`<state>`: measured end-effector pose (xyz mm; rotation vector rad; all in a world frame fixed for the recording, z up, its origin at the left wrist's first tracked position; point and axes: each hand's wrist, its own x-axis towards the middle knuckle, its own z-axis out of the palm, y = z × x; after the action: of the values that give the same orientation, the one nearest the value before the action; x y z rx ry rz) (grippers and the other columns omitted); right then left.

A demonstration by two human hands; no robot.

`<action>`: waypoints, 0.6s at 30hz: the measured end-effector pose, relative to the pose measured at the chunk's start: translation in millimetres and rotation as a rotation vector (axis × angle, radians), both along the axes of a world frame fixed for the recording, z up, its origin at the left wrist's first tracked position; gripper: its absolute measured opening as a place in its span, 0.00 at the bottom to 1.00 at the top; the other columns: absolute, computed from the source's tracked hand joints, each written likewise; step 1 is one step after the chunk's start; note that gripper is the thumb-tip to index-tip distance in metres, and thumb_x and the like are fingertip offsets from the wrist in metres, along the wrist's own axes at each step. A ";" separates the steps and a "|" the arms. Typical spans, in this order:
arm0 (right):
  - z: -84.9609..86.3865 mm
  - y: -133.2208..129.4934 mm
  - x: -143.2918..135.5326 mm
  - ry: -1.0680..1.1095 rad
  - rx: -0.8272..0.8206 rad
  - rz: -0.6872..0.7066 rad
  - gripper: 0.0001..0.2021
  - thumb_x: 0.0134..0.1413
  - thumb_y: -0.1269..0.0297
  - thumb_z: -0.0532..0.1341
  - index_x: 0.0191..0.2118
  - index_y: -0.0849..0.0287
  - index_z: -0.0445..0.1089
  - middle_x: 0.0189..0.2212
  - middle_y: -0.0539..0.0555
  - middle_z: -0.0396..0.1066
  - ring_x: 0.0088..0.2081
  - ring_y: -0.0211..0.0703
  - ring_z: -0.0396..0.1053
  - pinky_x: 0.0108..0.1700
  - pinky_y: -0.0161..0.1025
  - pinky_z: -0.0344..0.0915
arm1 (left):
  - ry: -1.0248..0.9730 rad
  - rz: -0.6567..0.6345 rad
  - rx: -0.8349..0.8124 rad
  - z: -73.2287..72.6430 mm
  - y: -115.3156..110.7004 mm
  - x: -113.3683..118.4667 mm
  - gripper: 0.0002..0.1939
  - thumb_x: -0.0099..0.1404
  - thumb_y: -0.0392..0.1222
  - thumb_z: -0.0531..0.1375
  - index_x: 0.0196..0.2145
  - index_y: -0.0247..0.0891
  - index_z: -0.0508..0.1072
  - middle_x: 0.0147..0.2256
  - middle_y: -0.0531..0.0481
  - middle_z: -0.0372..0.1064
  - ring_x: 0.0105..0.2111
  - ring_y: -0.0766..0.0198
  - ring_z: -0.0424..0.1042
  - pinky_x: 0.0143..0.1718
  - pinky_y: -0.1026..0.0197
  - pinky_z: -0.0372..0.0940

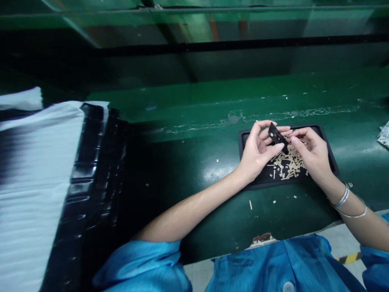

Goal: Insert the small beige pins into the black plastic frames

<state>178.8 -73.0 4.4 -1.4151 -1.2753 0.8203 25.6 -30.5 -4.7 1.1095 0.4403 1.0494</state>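
Note:
My left hand [261, 147] grips a small flat black part [276, 135] between thumb and fingers, tilted above a shallow black tray [264, 183]. A small pale spot and a hole show on the part's face. Close to its right side, my right hand [313, 151] has thumb and forefinger pinched together; whatever lies between those fingertips is too small to make out. Under both hands, a loose heap of small cream-coloured strips and bits [290, 164] lies in the tray.
Stacked black trays [88, 162] with a white sheet [33, 170] on top fill the left side. A few stray bits [251, 205] lie on the green table [194, 162]. A silvery crumpled packet [384, 135] sits at the right edge. The table's front edge is chipped.

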 end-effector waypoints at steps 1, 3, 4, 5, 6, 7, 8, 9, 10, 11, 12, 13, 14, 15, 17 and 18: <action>-1.7 1.6 0.8 0.054 -0.062 0.042 0.10 0.55 0.56 0.62 0.34 0.57 0.69 0.29 0.50 0.72 0.26 0.33 0.67 0.25 0.31 0.62 | -0.021 -0.011 -0.041 -1.1 1.0 -0.2 0.21 0.58 0.40 0.63 0.45 0.39 0.56 0.49 0.41 0.70 0.51 0.53 0.71 0.49 0.52 0.69; -4.8 5.1 1.6 0.208 -0.219 0.162 0.15 0.53 0.50 0.62 0.32 0.58 0.67 0.23 0.50 0.71 0.20 0.33 0.65 0.19 0.30 0.57 | -0.036 -0.030 -0.084 -3.1 1.6 0.0 0.20 0.60 0.40 0.62 0.46 0.38 0.56 0.48 0.40 0.71 0.50 0.52 0.71 0.48 0.50 0.69; -6.0 6.8 1.5 0.285 -0.283 0.206 0.17 0.51 0.48 0.63 0.31 0.59 0.66 0.20 0.49 0.70 0.17 0.32 0.63 0.17 0.29 0.55 | -0.029 -0.038 -0.077 -3.6 1.3 0.4 0.20 0.60 0.40 0.62 0.46 0.38 0.56 0.48 0.40 0.71 0.50 0.52 0.72 0.49 0.49 0.68; -6.9 8.3 1.4 0.346 -0.322 0.223 0.18 0.48 0.47 0.64 0.30 0.59 0.66 0.19 0.49 0.70 0.16 0.32 0.63 0.16 0.29 0.54 | -0.014 -0.042 -0.054 -3.6 1.0 0.9 0.21 0.59 0.41 0.62 0.46 0.38 0.57 0.48 0.40 0.71 0.50 0.53 0.71 0.50 0.49 0.67; -7.4 9.4 1.3 0.391 -0.334 0.212 0.19 0.45 0.47 0.66 0.28 0.59 0.65 0.18 0.49 0.70 0.15 0.31 0.62 0.16 0.28 0.54 | 0.015 -0.041 -0.021 -2.9 1.1 1.1 0.22 0.59 0.41 0.63 0.47 0.39 0.57 0.48 0.40 0.71 0.50 0.53 0.71 0.52 0.49 0.66; -7.4 10.2 1.6 0.424 -0.323 0.181 0.19 0.42 0.47 0.67 0.28 0.59 0.65 0.17 0.48 0.69 0.15 0.30 0.61 0.16 0.28 0.54 | 0.057 -0.031 0.016 -1.5 1.8 1.0 0.24 0.58 0.41 0.63 0.48 0.39 0.57 0.49 0.40 0.70 0.52 0.53 0.70 0.53 0.50 0.65; -6.9 10.5 2.4 0.447 -0.301 0.144 0.20 0.41 0.48 0.69 0.27 0.59 0.64 0.16 0.48 0.69 0.15 0.30 0.61 0.16 0.27 0.54 | 0.106 -0.008 0.054 0.3 3.8 0.2 0.25 0.58 0.41 0.63 0.50 0.39 0.58 0.51 0.40 0.69 0.53 0.54 0.69 0.52 0.51 0.65; -5.9 10.3 3.7 0.463 -0.275 0.110 0.20 0.40 0.49 0.69 0.27 0.59 0.64 0.16 0.47 0.69 0.15 0.29 0.60 0.17 0.27 0.54 | 0.151 0.030 0.097 2.2 7.1 -1.4 0.26 0.59 0.41 0.62 0.52 0.40 0.57 0.53 0.40 0.66 0.54 0.54 0.67 0.51 0.53 0.66; -4.3 9.8 5.5 0.470 -0.249 0.077 0.19 0.40 0.50 0.70 0.27 0.59 0.65 0.16 0.47 0.69 0.15 0.29 0.60 0.17 0.26 0.55 | 0.185 0.086 0.148 3.7 11.8 -3.9 0.26 0.60 0.42 0.61 0.53 0.40 0.57 0.55 0.40 0.64 0.55 0.54 0.66 0.49 0.54 0.67; -2.3 9.1 7.7 0.467 -0.216 0.040 0.18 0.40 0.51 0.70 0.27 0.59 0.65 0.17 0.47 0.69 0.15 0.29 0.61 0.18 0.26 0.55 | 0.211 0.161 0.209 4.1 17.8 -7.2 0.24 0.62 0.42 0.60 0.54 0.41 0.58 0.56 0.40 0.64 0.55 0.55 0.66 0.47 0.55 0.68; 0.0 8.5 9.9 0.447 -0.179 0.000 0.17 0.40 0.52 0.70 0.27 0.59 0.66 0.17 0.48 0.69 0.16 0.29 0.61 0.18 0.26 0.56 | 0.233 0.249 0.276 3.2 24.8 -11.0 0.22 0.63 0.42 0.58 0.53 0.41 0.59 0.55 0.41 0.64 0.54 0.56 0.66 0.46 0.56 0.68; 2.4 8.4 12.0 0.412 -0.142 -0.042 0.16 0.41 0.53 0.70 0.27 0.59 0.66 0.18 0.48 0.70 0.16 0.29 0.61 0.19 0.26 0.56 | 0.258 0.340 0.346 0.6 32.3 -15.0 0.19 0.64 0.42 0.56 0.52 0.41 0.60 0.54 0.42 0.65 0.53 0.57 0.67 0.46 0.57 0.67; 5.0 9.2 13.7 0.369 -0.113 -0.080 0.15 0.40 0.55 0.70 0.27 0.59 0.67 0.18 0.48 0.70 0.17 0.29 0.61 0.19 0.26 0.57 | 0.298 0.424 0.411 -3.6 39.8 -18.8 0.16 0.65 0.40 0.55 0.51 0.40 0.62 0.52 0.43 0.66 0.52 0.58 0.68 0.46 0.57 0.66; 7.7 11.5 15.0 0.328 -0.102 -0.105 0.14 0.39 0.56 0.70 0.26 0.60 0.68 0.18 0.49 0.70 0.17 0.29 0.61 0.18 0.26 0.56 | 0.357 0.488 0.466 -9.0 46.8 -21.9 0.14 0.64 0.38 0.55 0.49 0.39 0.64 0.50 0.43 0.68 0.50 0.59 0.68 0.47 0.57 0.65; 13.4 22.9 16.5 0.268 -0.141 -0.128 0.12 0.38 0.59 0.69 0.24 0.61 0.69 0.16 0.49 0.68 0.16 0.29 0.61 0.17 0.26 0.55 | 0.506 0.535 0.519 -21.6 58.4 -25.2 0.15 0.62 0.33 0.55 0.48 0.37 0.66 0.47 0.44 0.69 0.48 0.60 0.68 0.49 0.55 0.62; 16.8 32.5 17.3 0.254 -0.172 -0.132 0.11 0.38 0.61 0.69 0.23 0.61 0.69 0.15 0.48 0.67 0.15 0.29 0.60 0.16 0.26 0.53 | 0.579 0.519 0.512 -27.4 62.6 -25.4 0.19 0.60 0.30 0.56 0.49 0.36 0.65 0.45 0.45 0.70 0.46 0.61 0.68 0.50 0.55 0.62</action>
<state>196.1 -40.5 21.1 -1.4604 -0.9263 1.0028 0.3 32.2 -32.1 1.8307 0.9953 1.3238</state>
